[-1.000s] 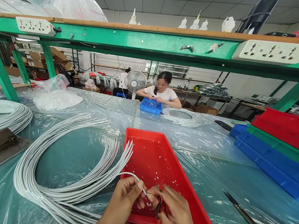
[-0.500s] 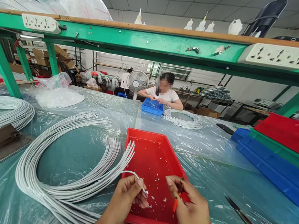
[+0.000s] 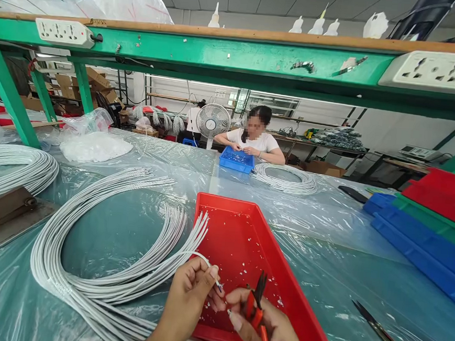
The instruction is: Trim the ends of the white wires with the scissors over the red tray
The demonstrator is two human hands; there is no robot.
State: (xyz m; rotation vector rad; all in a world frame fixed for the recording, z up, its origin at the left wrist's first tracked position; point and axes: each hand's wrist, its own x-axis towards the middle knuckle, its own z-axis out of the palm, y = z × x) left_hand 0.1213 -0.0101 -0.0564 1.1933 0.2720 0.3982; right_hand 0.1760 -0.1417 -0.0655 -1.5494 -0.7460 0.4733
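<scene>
My left hand [image 3: 189, 299] pinches the end of one white cable [image 3: 195, 255] over the near end of a red tray [image 3: 242, 234]. That cable comes off a big loop of white cables [image 3: 84, 285] lying to the left of the tray. My right hand [image 3: 273, 332] grips small red-handled cutters [image 3: 257, 304], jaws pointing up, and its fingertips touch the cable end beside my left thumb. White scraps of insulation are scattered over the tray floor.
A dark tool [image 3: 385, 338] lies on the plastic-covered table to the right. Stacked blue, green and red trays [image 3: 428, 218] sit at far right. Across the table a person works over a blue tray [image 3: 236, 159] beside a cable coil [image 3: 285, 179]. A green shelf frame [image 3: 228, 55] runs overhead.
My right hand swung away to the right of the cable end, then came back to it with the cutters' jaws turned upward. My left hand kept hold of the cable.
</scene>
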